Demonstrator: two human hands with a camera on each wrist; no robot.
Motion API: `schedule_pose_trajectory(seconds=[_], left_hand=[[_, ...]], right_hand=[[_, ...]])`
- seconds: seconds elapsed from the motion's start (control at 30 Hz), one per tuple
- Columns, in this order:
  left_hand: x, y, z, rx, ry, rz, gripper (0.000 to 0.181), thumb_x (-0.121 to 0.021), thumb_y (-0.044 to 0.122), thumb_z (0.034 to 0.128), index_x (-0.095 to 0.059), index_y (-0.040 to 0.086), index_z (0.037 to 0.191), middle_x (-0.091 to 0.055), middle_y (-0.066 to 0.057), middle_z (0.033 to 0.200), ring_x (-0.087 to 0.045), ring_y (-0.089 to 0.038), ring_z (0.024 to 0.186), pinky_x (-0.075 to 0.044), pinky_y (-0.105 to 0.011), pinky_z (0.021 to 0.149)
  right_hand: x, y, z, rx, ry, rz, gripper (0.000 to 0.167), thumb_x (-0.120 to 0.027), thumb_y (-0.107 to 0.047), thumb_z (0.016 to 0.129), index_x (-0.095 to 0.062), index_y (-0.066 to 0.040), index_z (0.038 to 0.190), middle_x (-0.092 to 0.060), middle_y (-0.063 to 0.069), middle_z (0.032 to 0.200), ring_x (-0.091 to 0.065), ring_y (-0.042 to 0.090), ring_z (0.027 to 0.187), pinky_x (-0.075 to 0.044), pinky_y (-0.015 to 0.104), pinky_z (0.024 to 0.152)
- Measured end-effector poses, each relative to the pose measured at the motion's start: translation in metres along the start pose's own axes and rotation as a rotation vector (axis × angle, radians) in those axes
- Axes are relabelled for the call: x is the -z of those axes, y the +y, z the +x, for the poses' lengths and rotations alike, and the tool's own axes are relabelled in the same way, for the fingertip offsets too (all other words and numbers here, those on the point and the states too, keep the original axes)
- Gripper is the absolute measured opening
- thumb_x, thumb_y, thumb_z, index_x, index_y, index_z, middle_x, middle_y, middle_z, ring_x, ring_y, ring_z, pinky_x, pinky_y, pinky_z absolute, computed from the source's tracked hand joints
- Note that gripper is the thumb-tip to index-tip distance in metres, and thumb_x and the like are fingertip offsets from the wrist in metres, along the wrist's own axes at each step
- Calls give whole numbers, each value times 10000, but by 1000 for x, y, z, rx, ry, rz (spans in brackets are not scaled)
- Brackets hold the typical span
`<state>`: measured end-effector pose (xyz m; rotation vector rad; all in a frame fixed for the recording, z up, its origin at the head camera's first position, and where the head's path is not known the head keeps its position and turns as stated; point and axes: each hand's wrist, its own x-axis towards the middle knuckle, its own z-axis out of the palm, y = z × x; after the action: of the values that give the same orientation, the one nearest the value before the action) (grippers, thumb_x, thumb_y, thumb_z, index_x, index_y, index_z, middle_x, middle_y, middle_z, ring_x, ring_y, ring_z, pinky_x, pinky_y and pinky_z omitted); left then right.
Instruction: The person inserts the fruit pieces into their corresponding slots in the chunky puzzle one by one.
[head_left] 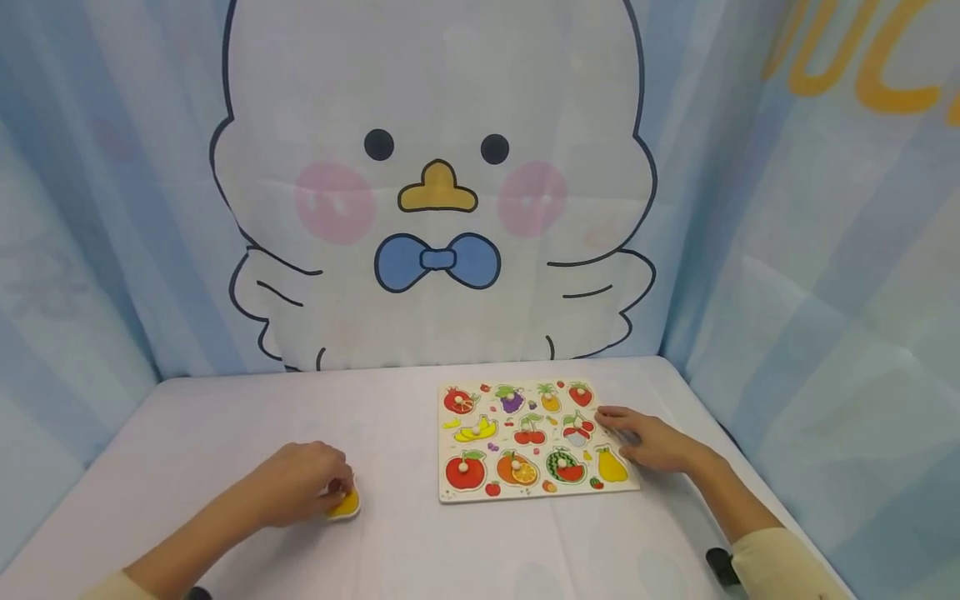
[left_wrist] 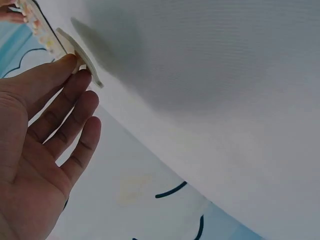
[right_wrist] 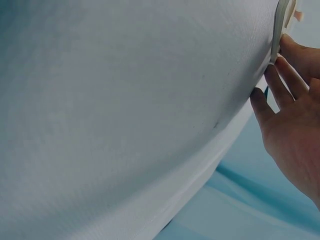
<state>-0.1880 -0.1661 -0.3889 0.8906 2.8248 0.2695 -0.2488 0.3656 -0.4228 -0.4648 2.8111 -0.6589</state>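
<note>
In the head view my left hand [head_left: 300, 487] pinches a yellow puzzle piece [head_left: 347, 505] with a pale edge, left of the board. Most of the piece is hidden under my fingers. The left wrist view shows the thumb and forefinger of my left hand [left_wrist: 55, 115] behind the thin piece [left_wrist: 82, 55], its shadow close by on the cloth. A wooden fruit puzzle board [head_left: 540, 493] lies flat, with several knobbed fruit pieces in it. Against its right edge rest the fingertips of my right hand [head_left: 660, 442], thumb nearer me. The right wrist view has those fingers [right_wrist: 282, 87] touching the board's edge.
White cloth [head_left: 405, 417] covers the table. Behind it hangs a curtain [head_left: 435, 325] with a cartoon bird, and striped curtains [head_left: 825, 350] stand at both sides. A small black object [head_left: 722, 567] shows beside the right sleeve.
</note>
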Motion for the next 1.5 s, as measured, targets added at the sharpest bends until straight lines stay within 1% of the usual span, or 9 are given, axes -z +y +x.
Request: schedule_pose_trajectory(seconds=[0.13,0.2,0.4,0.47,0.63,0.77,0.93,1.27,1.5], left_hand=[[3,9,11,-59,6,6,77,-832,159,875,-791,224,881,-601,178,757,-478,-16,690,-501,-222,669],[4,14,18,-72,6,21,78,-831,155,877,-795,225,883,-610,175,762,-482,-17,697,-507,-227,682],[9,36,41,-45,-39,38,55,-833,180,889,-791,213,874,-621,142,761,-504,-60,706,-515,-234,708],[10,44,49,-51,-52,39,46,-836,186,889,-793,200,881,-630,126,762,-513,-71,706,-516,-229,708],[10,58,66,-121,-43,71,40,-836,189,889,-807,183,916,-651,110,775,-519,-67,701,-498,-200,687],[10,68,79,-171,-42,104,44,-824,180,898,-812,198,938,-644,118,776,-521,-67,717,-480,-195,686],[7,80,96,-235,-39,140,52,-806,202,915,-815,211,965,-702,107,845,-535,-62,753,-478,-208,711],[1,104,122,-344,-39,197,73,-755,209,955,-812,204,1002,-732,88,896,-569,-40,754,-490,-170,712],[-2,121,144,-413,-29,244,96,-721,192,974,-809,214,1006,-735,100,893,-588,-40,761,-495,-157,706]], right_hand=[[0,0,2,-1,-4,8,616,-681,-26,933,-518,-71,1526,-383,185,1645,-350,508,1487,-374,653,1154],[0,0,2,0,-5,0,620,-684,-25,930,-517,-68,1525,-383,187,1644,-352,509,1485,-379,649,1152],[2,-1,2,-17,-3,-2,621,-679,-23,932,-513,-70,1528,-383,182,1647,-347,502,1493,-369,649,1161],[3,-2,1,-12,-2,-5,619,-684,-25,930,-518,-66,1525,-387,186,1643,-349,506,1489,-371,652,1158],[3,-1,1,-7,-4,-11,611,-689,-29,934,-524,-69,1521,-393,184,1640,-353,505,1487,-373,650,1157],[3,-1,1,-5,-5,-4,610,-685,-20,935,-524,-70,1521,-391,177,1643,-344,505,1492,-364,654,1161],[4,-1,0,-6,-5,-5,609,-682,-15,932,-528,-72,1518,-392,172,1644,-342,503,1493,-358,658,1163],[4,-2,2,-6,-10,-8,604,-678,-22,935,-533,-81,1518,-401,162,1641,-354,487,1492,-371,643,1162],[2,1,1,-20,-6,4,607,-682,-23,935,-533,-90,1519,-397,158,1645,-341,486,1500,-361,650,1167]])
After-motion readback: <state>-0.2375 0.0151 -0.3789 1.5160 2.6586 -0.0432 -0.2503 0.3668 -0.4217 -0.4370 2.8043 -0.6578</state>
